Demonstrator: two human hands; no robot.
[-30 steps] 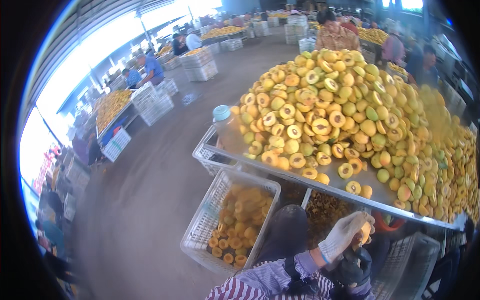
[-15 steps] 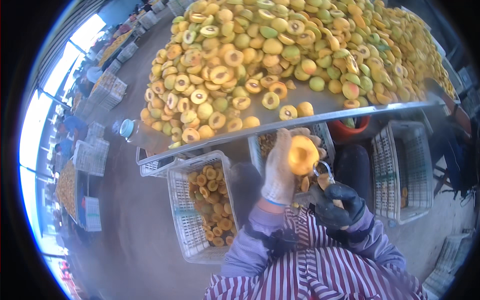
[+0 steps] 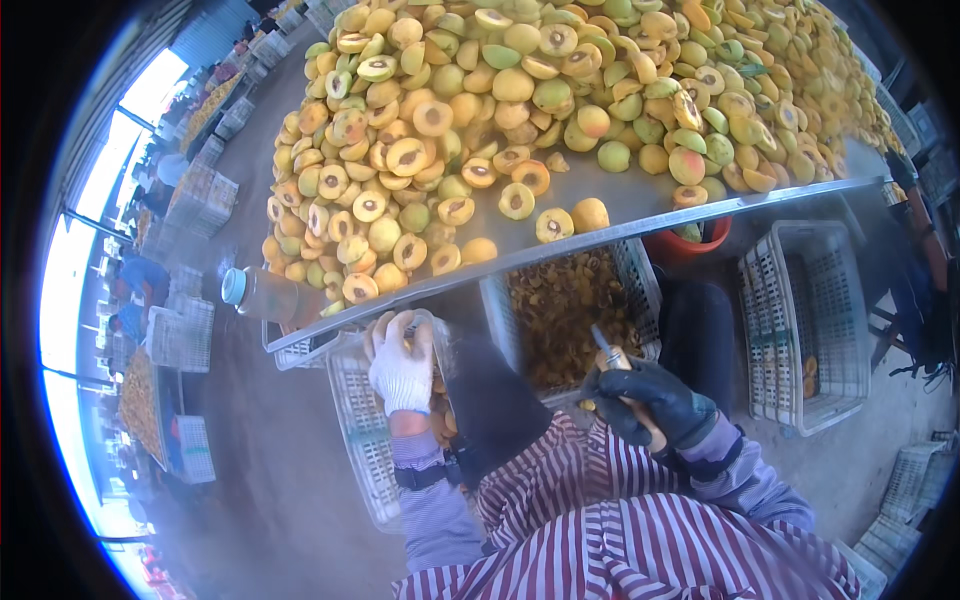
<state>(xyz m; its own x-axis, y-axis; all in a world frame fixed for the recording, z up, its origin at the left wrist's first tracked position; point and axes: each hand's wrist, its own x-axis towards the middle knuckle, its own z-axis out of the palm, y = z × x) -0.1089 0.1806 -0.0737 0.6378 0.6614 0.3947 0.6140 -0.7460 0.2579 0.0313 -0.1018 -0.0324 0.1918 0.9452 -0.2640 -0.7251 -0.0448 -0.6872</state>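
Note:
My left hand (image 3: pixel 402 362), in a white knit glove, is over the upper end of a white plastic crate (image 3: pixel 350 420) at my left. Its fingers are slightly apart, and no fruit shows in them. The peach halves in that crate are mostly hidden behind my hand and leg. My right hand (image 3: pixel 662 400), in a dark rubber glove, is closed around a pitting tool (image 3: pixel 616 358) with a wooden handle and metal tip. Beyond that hand, a crate (image 3: pixel 497 318) between my legs holds brown pits and scraps (image 3: pixel 575 310).
Cut yellow peaches (image 3: pixel 480 120) are heaped on a metal-edged table (image 3: pixel 640 226) ahead. A bottle (image 3: pixel 262 290) stands at its left corner. Under the table is a red bucket (image 3: pixel 700 240); another crate (image 3: pixel 800 330) stands right. A person (image 3: pixel 905 250) is at far right.
My left hand has moved left and down from in front of me to the left crate, and the peach half it held has been let go. The pitting tool stays in my right hand.

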